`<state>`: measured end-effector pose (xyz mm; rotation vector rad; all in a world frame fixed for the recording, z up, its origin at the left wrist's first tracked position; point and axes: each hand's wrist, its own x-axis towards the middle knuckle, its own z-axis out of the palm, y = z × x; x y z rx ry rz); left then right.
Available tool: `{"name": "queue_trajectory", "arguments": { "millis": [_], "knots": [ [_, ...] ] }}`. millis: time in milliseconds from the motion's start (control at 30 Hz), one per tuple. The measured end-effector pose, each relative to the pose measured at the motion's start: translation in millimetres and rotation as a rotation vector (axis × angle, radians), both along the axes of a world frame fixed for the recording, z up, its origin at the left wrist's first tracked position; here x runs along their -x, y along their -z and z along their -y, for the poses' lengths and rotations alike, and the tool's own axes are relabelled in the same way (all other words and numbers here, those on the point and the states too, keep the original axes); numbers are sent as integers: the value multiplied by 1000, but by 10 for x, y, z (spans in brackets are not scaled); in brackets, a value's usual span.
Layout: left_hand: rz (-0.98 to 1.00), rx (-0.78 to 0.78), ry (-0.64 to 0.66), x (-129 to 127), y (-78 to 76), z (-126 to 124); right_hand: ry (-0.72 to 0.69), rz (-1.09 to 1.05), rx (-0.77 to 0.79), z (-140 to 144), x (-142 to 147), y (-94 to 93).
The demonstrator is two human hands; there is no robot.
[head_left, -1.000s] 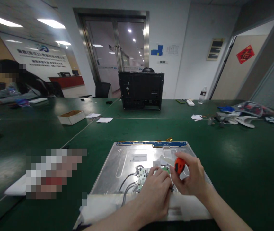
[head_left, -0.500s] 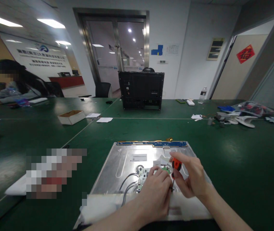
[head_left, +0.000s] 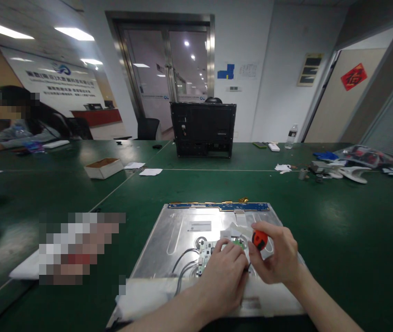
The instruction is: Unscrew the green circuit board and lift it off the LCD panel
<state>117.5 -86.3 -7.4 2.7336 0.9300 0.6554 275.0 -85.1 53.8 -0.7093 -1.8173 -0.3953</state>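
A silver display panel lies back side up before me, a blue circuit strip along its far edge. My left hand is closed over a small green-and-white circuit board on the panel, its fingers bent and the thumb hidden. Black cables run from the board's left side. Between thumb and fingers, my right hand grips the red-and-black handle of a screwdriver. The handle leans right, with the shaft pointing down toward the left fingertips; the tip is hidden behind my left hand.
On the green table a black monitor stands at the back. An open box sits at left, a water bottle and plastic-bagged items at right. A person sits at far left.
My right hand has shifted slightly right, and the screwdriver handle leans further to the right. My left hand stays on the circuit board.
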Motion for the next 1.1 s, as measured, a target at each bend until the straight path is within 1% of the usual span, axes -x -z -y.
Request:
{"name": "queue_trajectory", "arguments": {
  "millis": [133, 300, 533, 600, 700, 900, 1000, 1100],
  "knots": [
    [8, 19, 8, -3, -7, 7, 10, -5, -14, -14, 3, 17],
    [30, 27, 19, 3, 10, -3, -16, 9, -2, -24, 5, 9],
    [16, 23, 16, 1, -19, -2, -139, 22, 54, -22, -26, -26],
    [13, 31, 13, 2, -39, 6, -133, 19, 45, -23, -31, -16],
    [12, 42, 12, 2, -54, 12, -88, 6, 21, -26, -31, 12],
    [10, 32, 11, 2, -25, 6, -20, 5, -11, -39, -19, 30],
    [10, 18, 7, 3, -17, 4, -25, 19, -2, -38, -28, 27],
    [-4, 10, 12, 2, -24, 2, -73, 30, 40, -33, -45, 14]
  ]
}}
